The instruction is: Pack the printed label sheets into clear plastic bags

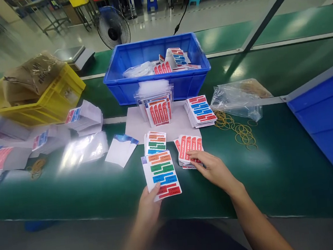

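My left hand (150, 203) grips the lower edge of a white label sheet (161, 172) printed with orange, green, blue and red strips, thumb on top. Whether more sheets lie under it, I cannot tell. Just beyond it is a small stack of similar multicolour sheets (156, 141). My right hand (213, 169) has its thumb and forefinger pinched at the edge of a red label sheet (189, 145) on top of a loose pile. Behind these, a thicker stack of red and blue label sheets (200, 110) lies on a pale board (130, 120).
Clear bags with red labels (158, 112) lean against a blue bin (156, 79). Rubber bands (240, 131) and plastic bags (236, 100) lie at right. White cards (122, 149), clear sleeves (83, 150) and a yellow crate (49, 101) are at left. A slanted blue crate (325, 125) borders the right.
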`<control>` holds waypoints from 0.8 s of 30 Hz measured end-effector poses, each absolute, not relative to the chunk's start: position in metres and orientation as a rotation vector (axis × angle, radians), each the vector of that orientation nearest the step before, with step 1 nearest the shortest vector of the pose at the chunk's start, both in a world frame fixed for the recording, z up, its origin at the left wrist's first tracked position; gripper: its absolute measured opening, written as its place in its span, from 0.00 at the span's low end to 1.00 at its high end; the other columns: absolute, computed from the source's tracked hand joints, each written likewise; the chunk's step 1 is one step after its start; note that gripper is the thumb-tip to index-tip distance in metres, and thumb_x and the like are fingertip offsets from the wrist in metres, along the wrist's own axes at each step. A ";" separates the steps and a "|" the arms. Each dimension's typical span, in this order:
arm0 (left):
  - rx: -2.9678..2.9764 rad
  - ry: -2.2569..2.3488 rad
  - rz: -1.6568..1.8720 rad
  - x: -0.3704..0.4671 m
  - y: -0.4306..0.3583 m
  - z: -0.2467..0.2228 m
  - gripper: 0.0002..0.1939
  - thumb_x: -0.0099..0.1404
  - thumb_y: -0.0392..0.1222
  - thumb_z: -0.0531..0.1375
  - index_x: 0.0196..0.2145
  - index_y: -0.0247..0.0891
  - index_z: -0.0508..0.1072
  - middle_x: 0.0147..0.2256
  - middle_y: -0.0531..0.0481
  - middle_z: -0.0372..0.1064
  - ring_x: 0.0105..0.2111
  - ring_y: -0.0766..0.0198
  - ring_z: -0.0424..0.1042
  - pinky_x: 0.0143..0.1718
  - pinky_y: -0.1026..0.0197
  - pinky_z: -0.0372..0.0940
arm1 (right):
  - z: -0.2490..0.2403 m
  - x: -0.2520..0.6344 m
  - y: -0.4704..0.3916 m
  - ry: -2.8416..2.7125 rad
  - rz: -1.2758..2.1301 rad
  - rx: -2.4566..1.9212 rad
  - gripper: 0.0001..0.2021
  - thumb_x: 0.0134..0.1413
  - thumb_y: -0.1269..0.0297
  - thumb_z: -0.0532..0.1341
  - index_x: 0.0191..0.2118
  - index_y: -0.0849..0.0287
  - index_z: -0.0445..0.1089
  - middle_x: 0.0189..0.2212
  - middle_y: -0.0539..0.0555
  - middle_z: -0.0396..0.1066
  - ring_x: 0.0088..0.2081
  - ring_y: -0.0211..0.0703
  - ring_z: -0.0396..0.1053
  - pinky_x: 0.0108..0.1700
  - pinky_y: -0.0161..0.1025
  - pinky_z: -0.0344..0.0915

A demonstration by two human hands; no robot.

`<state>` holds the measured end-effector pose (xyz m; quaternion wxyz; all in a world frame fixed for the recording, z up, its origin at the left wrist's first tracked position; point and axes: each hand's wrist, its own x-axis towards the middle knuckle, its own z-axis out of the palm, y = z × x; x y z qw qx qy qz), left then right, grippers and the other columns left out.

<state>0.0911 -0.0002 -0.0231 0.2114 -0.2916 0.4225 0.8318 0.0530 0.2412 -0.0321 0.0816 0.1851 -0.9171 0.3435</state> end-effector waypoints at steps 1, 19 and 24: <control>-0.811 1.171 2.310 0.091 0.000 -0.022 0.25 0.55 0.43 0.67 0.49 0.31 0.69 0.41 0.40 0.76 0.41 0.52 0.75 0.46 0.49 0.68 | -0.033 0.053 0.241 -2.743 1.018 0.563 0.09 0.62 0.70 0.54 0.47 0.55 0.66 0.49 0.56 0.71 0.52 0.47 0.67 0.53 0.47 0.67; -0.809 1.167 2.284 0.089 -0.003 -0.030 0.28 0.55 0.45 0.67 0.51 0.32 0.68 0.42 0.40 0.75 0.41 0.51 0.75 0.46 0.49 0.68 | -0.040 0.001 0.269 -2.956 1.395 -0.108 0.33 0.51 0.46 0.61 0.59 0.60 0.59 0.57 0.64 0.62 0.57 0.60 0.62 0.58 0.56 0.59; -0.799 1.166 2.281 0.090 -0.005 -0.028 0.27 0.54 0.45 0.68 0.49 0.32 0.69 0.41 0.40 0.76 0.42 0.51 0.74 0.48 0.49 0.67 | -0.044 0.005 0.265 -2.819 1.553 -0.144 0.29 0.50 0.49 0.62 0.56 0.56 0.61 0.57 0.59 0.63 0.56 0.56 0.63 0.58 0.53 0.58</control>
